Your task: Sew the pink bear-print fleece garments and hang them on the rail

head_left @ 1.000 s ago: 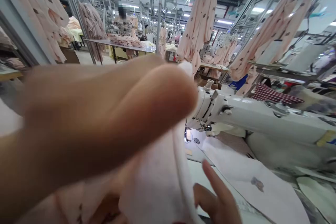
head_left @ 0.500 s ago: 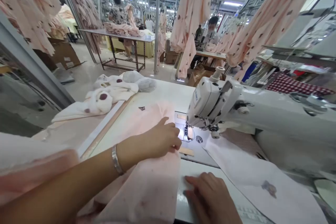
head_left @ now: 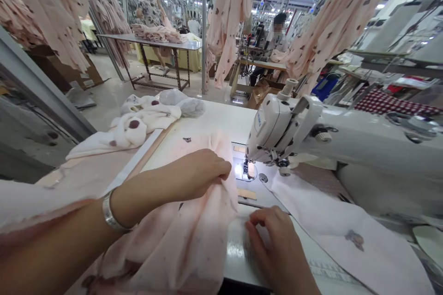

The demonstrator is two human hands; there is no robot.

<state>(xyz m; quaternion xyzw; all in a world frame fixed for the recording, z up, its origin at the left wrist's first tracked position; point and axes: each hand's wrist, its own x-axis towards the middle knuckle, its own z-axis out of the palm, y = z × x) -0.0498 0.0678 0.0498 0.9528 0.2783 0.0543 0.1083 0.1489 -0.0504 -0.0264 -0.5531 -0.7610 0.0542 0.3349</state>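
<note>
Cloth (head_left: 188,237), pink and rumpled, is pinched by the left hand (head_left: 199,170) on the white table (head_left: 224,117). The right hand (head_left: 277,244) is curled near the sewing machine (head_left: 356,133), but whether its thumb and finger touch cannot be told.

Beneath the grip of the left hand (head_left: 204,170), a white sewing-machine table (head_left: 231,117), with printed pale-pink fabric (head_left: 204,235) lying on it, gathered at the pinch and loosely folded on the near side. Just right of the grip, a metal bed plate (head_left: 265,197) with tan strips (head_left: 246,193) on it, below the head of a white industrial sewing machine (head_left: 273,122). Farther right, a pale cloth panel (head_left: 325,221) with a printed motif. Beyond the grip and leftward, a translucent bundle (head_left: 192,106) and a brown-spotted cream plush garment (head_left: 152,120). Well beyond, a metal-legged table (head_left: 192,45) with piled pink garments (head_left: 157,33); on the glossy floor (head_left: 114,97), a cardboard box (head_left: 78,69).
</note>
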